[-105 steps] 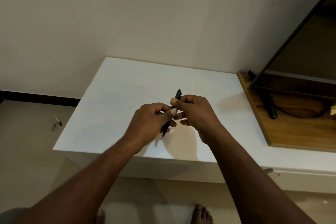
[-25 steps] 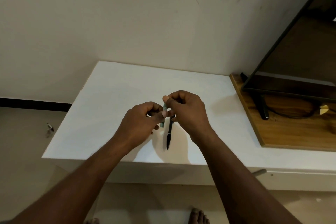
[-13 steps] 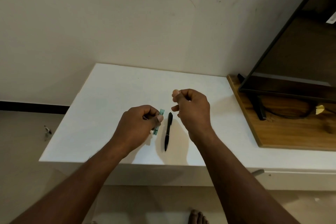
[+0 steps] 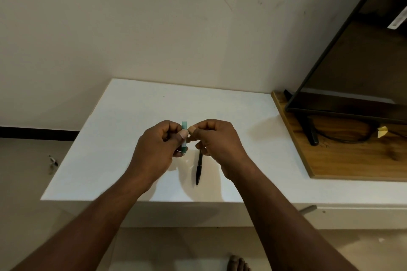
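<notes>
A white bench (image 4: pixel 132 138) stands against a plain wall. A wooden board (image 4: pixel 343 165) covers its right end and carries a dark flat screen (image 4: pixel 352 68), the screen's black stand foot (image 4: pixel 311 133) and a looped cable (image 4: pixel 345 140). A black pen (image 4: pixel 199 169) lies on the bench near the front edge, its tip toward that edge and its upper end hidden under the right hand (image 4: pixel 218 141). Nothing lies between the two hands.

A person's left hand (image 4: pixel 156 149) grips a short green tube (image 4: pixel 184 126) above the middle of the bench. The tube is held upright, with the thumb across its front and the fingers curled behind it. Its top end shows above the thumb and its lower end below it. The right hand, its fingers curled, pinches the tube's right side with thumb and forefinger, tip to tip with the left thumb. The tube sits just left of the pen and clear of it.

Half a second earlier the hands were apart. The left hand alone held the tube, lower and tilted beside the pen, and the right hand hovered clenched farther back. The pen has not moved.
</notes>
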Demonstrator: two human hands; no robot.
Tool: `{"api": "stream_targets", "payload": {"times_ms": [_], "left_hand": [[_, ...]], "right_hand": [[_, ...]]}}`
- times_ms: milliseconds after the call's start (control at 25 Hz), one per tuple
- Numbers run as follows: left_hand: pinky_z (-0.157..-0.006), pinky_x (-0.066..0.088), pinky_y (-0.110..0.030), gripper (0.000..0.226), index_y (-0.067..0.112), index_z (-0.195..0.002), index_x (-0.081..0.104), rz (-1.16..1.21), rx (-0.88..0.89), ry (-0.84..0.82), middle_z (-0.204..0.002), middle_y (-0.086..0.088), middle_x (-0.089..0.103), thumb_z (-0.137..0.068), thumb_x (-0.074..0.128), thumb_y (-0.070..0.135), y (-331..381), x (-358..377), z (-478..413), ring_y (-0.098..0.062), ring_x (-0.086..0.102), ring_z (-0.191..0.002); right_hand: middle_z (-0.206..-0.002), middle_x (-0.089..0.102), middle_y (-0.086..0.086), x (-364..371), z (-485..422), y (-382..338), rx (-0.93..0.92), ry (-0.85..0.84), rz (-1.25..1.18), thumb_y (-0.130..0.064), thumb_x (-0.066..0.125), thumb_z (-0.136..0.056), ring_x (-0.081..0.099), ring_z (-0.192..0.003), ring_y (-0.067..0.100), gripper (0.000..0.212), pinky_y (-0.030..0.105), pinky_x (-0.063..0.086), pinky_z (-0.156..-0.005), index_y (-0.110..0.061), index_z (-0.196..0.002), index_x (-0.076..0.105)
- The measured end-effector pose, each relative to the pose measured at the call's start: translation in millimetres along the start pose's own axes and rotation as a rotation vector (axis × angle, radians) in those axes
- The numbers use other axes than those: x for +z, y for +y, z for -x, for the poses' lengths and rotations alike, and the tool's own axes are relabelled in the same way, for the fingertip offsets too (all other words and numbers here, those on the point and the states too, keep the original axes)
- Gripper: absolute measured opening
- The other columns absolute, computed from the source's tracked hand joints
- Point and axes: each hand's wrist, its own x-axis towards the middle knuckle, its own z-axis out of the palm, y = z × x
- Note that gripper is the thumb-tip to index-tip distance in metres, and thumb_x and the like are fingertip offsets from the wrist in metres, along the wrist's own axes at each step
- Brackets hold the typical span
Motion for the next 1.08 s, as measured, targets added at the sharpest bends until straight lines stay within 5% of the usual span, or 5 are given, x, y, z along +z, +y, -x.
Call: {"api": "stream_targets", "payload": {"times_ms": [440,1080], "left_hand": [[-0.066,0.061,-0.018,0.011,0.032,-0.092,0.067,0.009,0.013,0.034,-0.077,0.013,0.079,-0.089,0.077,0.033,2.3,-2.6,-0.5,-0.008,0.077,-0.075],[-0.084,0.065,-0.047,0.015,0.024,-0.096,0.069,0.069,-0.008,0.085,-0.082,-0.001,0.079,-0.087,0.080,0.030,2.4,-7.3,-0.7,-0.018,0.078,-0.082]], "right_hand": [[-0.077,0.079,-0.004,-0.3,-1.4,-1.2,0.058,-0.092,-0.097,-0.014,0.064,-0.097,0.066,-0.065,0.009,0.020,0.024,0.052,-0.062,-0.021,-0.089,0.080],[-0.087,0.079,-0.011,-0.5,0.6,1.3,-0.048,-0.182,0.084,-0.027,0.068,-0.100,0.064,-0.068,0.006,0.016,0.025,0.052,-0.067,-0.026,-0.108,0.083]]}}
